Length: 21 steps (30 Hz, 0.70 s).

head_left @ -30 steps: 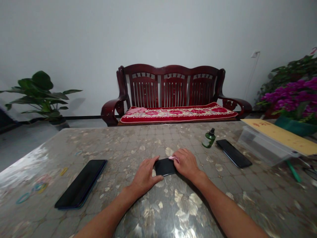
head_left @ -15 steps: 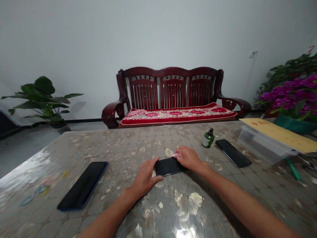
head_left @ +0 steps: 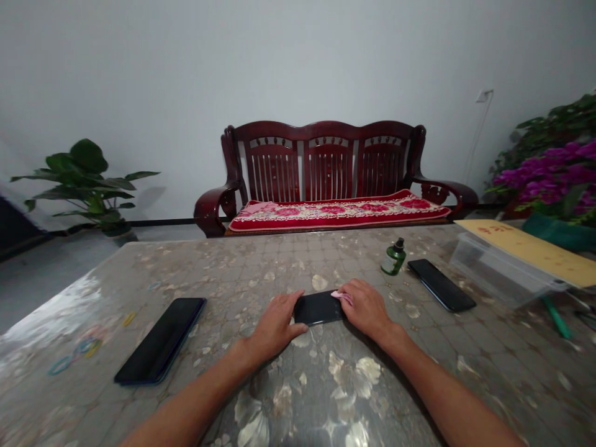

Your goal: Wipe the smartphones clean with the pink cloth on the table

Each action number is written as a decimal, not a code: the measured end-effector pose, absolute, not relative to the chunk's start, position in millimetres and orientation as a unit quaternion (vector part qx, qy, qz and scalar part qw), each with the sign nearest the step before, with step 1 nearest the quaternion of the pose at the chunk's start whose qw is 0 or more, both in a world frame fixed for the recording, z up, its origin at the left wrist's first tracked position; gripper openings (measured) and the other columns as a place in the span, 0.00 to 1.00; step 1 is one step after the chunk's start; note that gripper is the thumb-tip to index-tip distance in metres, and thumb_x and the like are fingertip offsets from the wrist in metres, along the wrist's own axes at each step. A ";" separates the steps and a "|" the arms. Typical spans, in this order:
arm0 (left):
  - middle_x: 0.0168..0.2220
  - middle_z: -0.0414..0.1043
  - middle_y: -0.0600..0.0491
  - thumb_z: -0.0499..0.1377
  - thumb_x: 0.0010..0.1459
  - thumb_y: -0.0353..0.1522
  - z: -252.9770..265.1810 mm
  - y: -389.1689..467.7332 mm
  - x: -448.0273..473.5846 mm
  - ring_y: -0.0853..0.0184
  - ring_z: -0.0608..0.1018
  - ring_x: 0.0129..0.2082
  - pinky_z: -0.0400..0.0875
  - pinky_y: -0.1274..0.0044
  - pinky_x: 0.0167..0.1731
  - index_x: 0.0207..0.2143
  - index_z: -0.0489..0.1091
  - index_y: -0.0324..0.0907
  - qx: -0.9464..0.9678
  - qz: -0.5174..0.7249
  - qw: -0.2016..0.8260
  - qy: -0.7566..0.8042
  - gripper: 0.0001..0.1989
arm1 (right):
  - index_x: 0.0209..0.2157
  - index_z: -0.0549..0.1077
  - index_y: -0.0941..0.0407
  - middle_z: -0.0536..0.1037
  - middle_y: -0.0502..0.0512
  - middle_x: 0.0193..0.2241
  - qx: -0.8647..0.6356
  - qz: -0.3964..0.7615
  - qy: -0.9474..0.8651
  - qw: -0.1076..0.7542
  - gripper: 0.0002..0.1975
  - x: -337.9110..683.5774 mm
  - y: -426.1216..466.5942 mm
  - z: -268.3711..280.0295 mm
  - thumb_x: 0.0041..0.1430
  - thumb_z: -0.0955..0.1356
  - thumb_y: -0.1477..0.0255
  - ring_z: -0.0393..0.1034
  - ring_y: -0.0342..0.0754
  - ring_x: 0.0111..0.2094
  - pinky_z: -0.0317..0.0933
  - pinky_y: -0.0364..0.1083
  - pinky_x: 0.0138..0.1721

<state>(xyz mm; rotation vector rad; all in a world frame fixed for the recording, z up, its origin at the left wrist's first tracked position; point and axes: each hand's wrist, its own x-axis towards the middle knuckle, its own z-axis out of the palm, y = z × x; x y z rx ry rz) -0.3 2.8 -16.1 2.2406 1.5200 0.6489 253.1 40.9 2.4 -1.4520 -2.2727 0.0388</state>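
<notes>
On table [head_left: 363,403]; left fingers [head_left: 283,303] hold middle phone [head_left: 318,308]; right fingers [head_left: 358,287] pinch pink cloth [head_left: 343,297]; bottle label [head_left: 389,266] illegible

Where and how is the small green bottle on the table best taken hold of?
Probably best around the body of the green bottle, below its black top, coming from the left: it stands upright with its sides exposed, while a black phone lies close on its right.

A smartphone [head_left: 319,309] lies on the table [head_left: 279,261] between left hand [head_left: 275,323] and right hand [head_left: 365,308] | a second smartphone [head_left: 161,341] and, farther out, elastic bands [head_left: 94,347] rest to the left | to the right sit a bottle [head_left: 393,261], a third smartphone [head_left: 441,285] and a plastic box [head_left: 505,273] | a settee [head_left: 328,174] stands behind the table, a potted plant [head_left: 93,192] to its left
</notes>
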 end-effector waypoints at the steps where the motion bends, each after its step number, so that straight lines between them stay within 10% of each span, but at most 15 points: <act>1: 0.56 0.71 0.44 0.66 0.53 0.34 -13.8 3.1 0.3 0.53 0.71 0.56 0.65 0.61 0.56 0.62 0.61 0.44 0.792 0.223 0.181 0.539 0.35 | 0.35 0.77 0.53 0.77 0.54 0.34 -0.513 0.019 -0.828 0.224 0.08 253.6 39.3 1.4 0.62 0.65 0.75 0.69 0.49 0.38 0.56 0.46 0.40; 21: 0.60 0.68 0.42 0.64 0.56 0.37 -30.1 3.6 -5.5 0.52 0.69 0.59 0.61 0.58 0.60 0.63 0.60 0.44 0.782 0.266 0.189 0.531 0.34 | 0.34 0.77 0.54 0.76 0.55 0.33 -0.498 -0.022 -0.837 0.229 0.07 266.9 39.6 -0.7 0.61 0.66 0.76 0.65 0.51 0.38 0.55 0.48 0.40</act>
